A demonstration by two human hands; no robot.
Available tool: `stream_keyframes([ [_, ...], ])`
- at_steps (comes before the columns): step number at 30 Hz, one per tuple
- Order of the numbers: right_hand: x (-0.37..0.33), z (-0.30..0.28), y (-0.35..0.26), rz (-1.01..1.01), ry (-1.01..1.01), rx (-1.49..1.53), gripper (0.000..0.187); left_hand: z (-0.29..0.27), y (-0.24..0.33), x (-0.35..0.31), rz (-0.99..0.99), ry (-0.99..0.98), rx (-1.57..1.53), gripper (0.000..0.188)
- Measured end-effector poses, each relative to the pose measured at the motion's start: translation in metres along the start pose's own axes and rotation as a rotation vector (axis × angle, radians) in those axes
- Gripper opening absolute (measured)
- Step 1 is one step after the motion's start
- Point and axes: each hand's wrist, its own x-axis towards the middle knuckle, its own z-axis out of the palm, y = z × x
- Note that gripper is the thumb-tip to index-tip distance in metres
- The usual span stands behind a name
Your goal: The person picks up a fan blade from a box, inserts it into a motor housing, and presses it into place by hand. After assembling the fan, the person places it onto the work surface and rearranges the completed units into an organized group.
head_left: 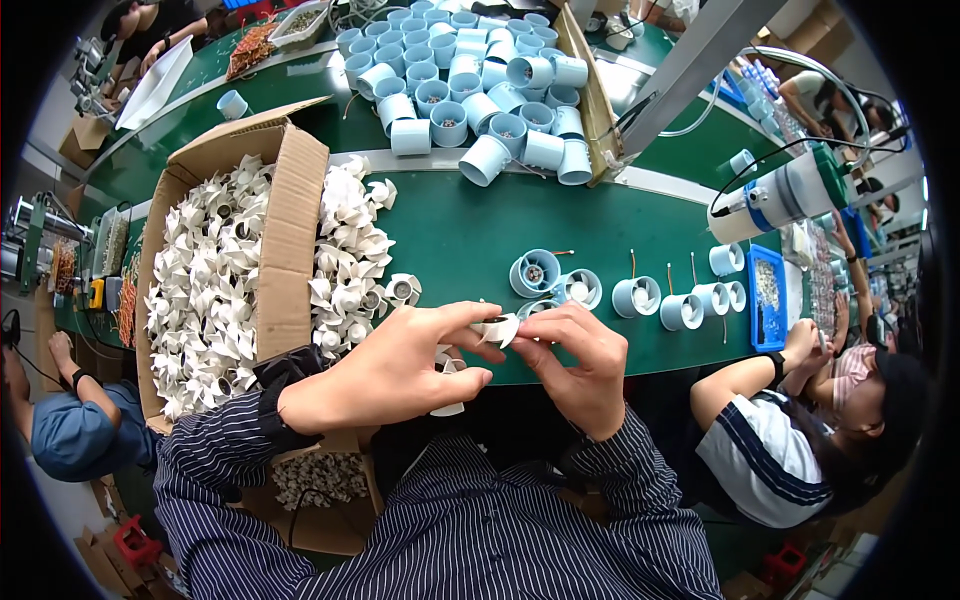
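In front of my chest, both hands meet at a white fan impeller (497,329) with curved blades and a dark hub. My right hand (578,362) pinches it at one blade between thumb and fingertips. The index and middle fingertips of my left hand (385,365) rest around its other side, with the thumb stretched apart below. More white bladed pieces show under the left hand, partly hidden by it. Just beyond my hands stand light blue cylindrical housings (535,272), one with wires inside; another housing (580,288) has a white part in it.
At left, an open cardboard box (292,205) brims with white impellers, and a loose pile (350,250) lies beside it. Many blue housings (450,122) crowd the far bench. More housings (682,311) line the green table to the right, near a blue tray (768,300). A co-worker (770,440) sits at right.
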Motion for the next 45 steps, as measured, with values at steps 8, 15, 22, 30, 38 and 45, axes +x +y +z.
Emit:
stream_keyframes([
  [8,0.042,-0.036,0.049,0.126,0.056,-0.433,0.010,-0.005,-0.016,-0.005,0.025,-0.107,0.257,0.052],
  [15,0.047,-0.033,0.065,0.157,-0.125,-0.504,0.009,-0.003,-0.021,-0.012,0.051,-0.270,0.614,0.025],
  [22,0.052,-0.029,0.066,0.149,-0.115,-0.523,0.009,-0.005,-0.023,-0.017,0.104,-0.319,0.654,0.009],
  [30,0.053,-0.025,0.055,0.057,-0.104,-0.574,0.010,-0.004,-0.022,-0.018,0.100,-0.373,0.808,0.007],
  [38,0.051,-0.020,0.050,0.078,-0.183,-0.611,0.016,0.003,-0.026,-0.021,0.228,-0.340,1.008,0.010],
  [45,0.020,-0.021,0.019,0.191,-0.254,-0.860,0.026,0.014,-0.030,-0.021,0.192,-0.403,1.113,0.068],
])
